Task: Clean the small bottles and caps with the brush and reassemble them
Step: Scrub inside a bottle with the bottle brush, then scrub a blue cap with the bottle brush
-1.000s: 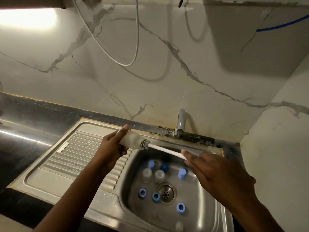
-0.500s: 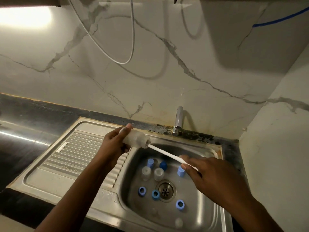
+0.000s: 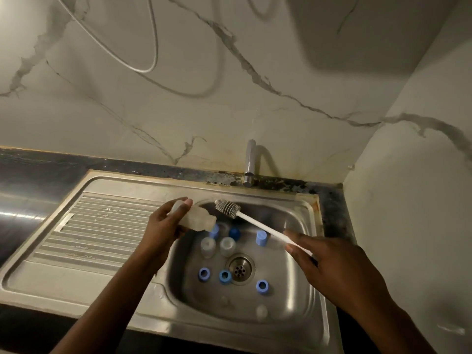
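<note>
The left hand (image 3: 163,228) grips a small bottle (image 3: 198,220) over the sink (image 3: 301,290). The right hand (image 3: 337,269) grips the brush (image 3: 263,226), its bristles just beside the bottle's mouth. Some blue caps (image 3: 262,285) lie in the sink.

Blue caps (image 3: 261,238) in a grey steel sink (image 3: 76,284)
Most caps are pale blue, one darker. The bottle (image 3: 195,219) is frosted clear, and the brush (image 3: 263,226) has a white handle and grey bristles. The sink's left side is ribbed. The wall (image 3: 229,98) is white marble veined grey; the worktop (image 3: 38,169) is speckled black.
</note>
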### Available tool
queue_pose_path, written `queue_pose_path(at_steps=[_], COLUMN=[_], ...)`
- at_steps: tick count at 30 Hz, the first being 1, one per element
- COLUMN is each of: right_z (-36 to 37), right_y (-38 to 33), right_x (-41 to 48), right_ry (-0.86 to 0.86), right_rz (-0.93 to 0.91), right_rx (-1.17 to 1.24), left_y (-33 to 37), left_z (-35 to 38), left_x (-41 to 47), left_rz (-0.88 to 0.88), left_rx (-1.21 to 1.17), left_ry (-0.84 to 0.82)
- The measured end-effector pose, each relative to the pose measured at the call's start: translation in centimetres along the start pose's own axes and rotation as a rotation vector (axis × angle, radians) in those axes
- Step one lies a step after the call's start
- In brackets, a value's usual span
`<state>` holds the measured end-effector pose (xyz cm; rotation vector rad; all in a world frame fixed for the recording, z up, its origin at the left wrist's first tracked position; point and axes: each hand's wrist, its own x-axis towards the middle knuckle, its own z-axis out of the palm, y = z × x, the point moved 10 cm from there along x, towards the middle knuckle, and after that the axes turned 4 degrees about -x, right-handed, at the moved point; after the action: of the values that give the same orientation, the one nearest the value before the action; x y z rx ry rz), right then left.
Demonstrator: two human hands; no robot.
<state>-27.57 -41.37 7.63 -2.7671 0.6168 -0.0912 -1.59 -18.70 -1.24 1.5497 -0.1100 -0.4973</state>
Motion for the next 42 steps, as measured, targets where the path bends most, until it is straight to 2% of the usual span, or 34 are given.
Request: queue_pose_path(at_steps=[5, 10, 16, 23, 28, 36, 42], right_z=[1.7, 3.4, 4.3, 6.7, 7.7, 7.9, 7.8], right_y=[3.0, 5.4, 7.9, 10.2, 11.2, 11.5, 11.3], right_x=[-1.5, -2.8, -4.2, -5.2, -5.5, -5.3, -5.1], right_ry=[-0.003, -0.058, 0.003, -0.059, -0.066, -0.063, -0.047], right_rz=[0.083, 0.176, 0.256, 0.332, 0.376, 0.398, 0.391], right_rx=[0.052, 0.115, 0.059, 0.061, 0.076, 0.145, 0.136], left_y=[-4.6, -10.1, -16.7, -22.0, -23.9, -24.3, -24.6], left_z=[3.9, 8.2, 14.6, 19.6, 21.8, 22.6, 21.6], left_x=[0.6, 1.4, 3.5, 5.5, 5.4, 5.5, 5.5], left_rz=[-0.016, 0.007, 0.036, 0.043, 0.118, 0.173, 0.127], left_rx=[0.195, 0.437, 0.711, 0.810, 0.911, 1.003, 0.929], left_ry=[-0.098, -0.115, -0.259, -0.349, -0.401, -0.425, -0.462])
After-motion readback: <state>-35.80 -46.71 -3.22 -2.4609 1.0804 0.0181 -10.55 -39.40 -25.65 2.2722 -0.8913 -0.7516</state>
